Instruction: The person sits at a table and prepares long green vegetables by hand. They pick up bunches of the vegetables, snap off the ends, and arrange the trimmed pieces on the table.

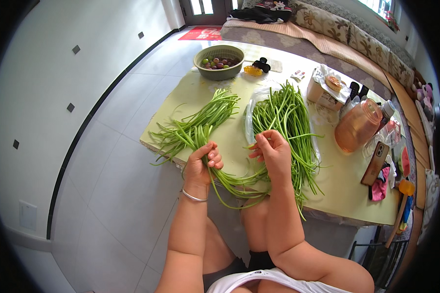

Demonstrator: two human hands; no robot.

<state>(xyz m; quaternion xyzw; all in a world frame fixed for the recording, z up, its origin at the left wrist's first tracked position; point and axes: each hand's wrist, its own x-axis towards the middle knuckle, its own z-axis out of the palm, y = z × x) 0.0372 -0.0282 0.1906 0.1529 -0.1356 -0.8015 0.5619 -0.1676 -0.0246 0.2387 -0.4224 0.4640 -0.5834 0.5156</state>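
Note:
My left hand is closed around a bunch of long, thin green stalks, which look like garlic scapes. Their lower ends curve down to the right over the table's near edge. To the right, my right hand pinches the tip of a green stalk between thumb and fingers. Just beyond my left hand lies a loose bundle of stalks on the pale yellow tabletop. A larger heap of stalks rests on a clear plastic bag, partly behind my right hand.
A green colander of grapes stands at the far left, near a black hair claw clip. On the right are a tissue box, an orange-tinted jug and a phone. A patterned sofa runs behind the table.

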